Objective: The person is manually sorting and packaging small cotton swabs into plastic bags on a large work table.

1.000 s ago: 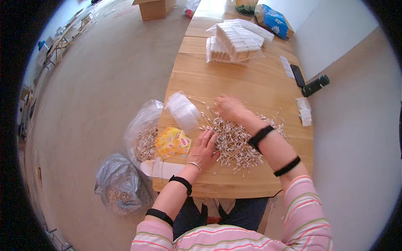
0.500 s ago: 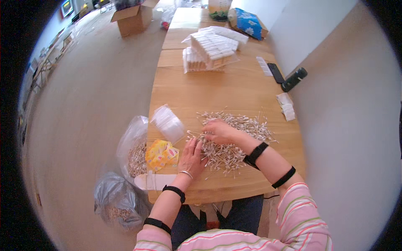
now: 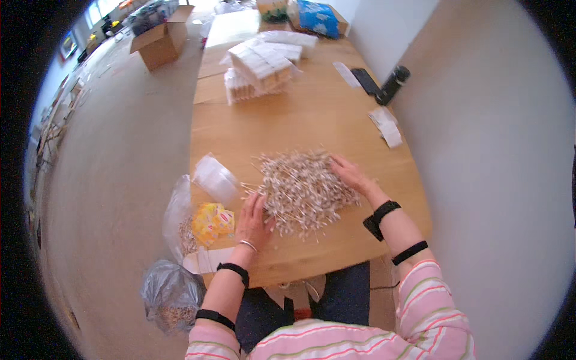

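Observation:
A heap of loose cotton swabs [image 3: 306, 192] lies on the wooden table [image 3: 270, 129] in front of me. My left hand [image 3: 253, 217] rests at the heap's left edge, its fingers stretched out against the swabs. At the upper right edge of the pile is my right hand [image 3: 350, 173], fingers extended and touching the swabs. Neither hand grips anything that I can see. To the left of the heap lie clear plastic bags [image 3: 216, 179] in a stack, with yellow printed cards [image 3: 212, 223] nearer me.
Packed swab bundles [image 3: 261, 66] are stacked farther up the table. A phone [image 3: 365, 81], a black bottle [image 3: 393, 85] and white papers [image 3: 386, 127] lie along the right by the wall. A grey bag [image 3: 171, 294] sits on the floor at left, a cardboard box [image 3: 161, 47] beyond.
My right hand has moved from the middle-left of the heap to its right side. The left hand stays at the left edge. The whole view has shifted a little.

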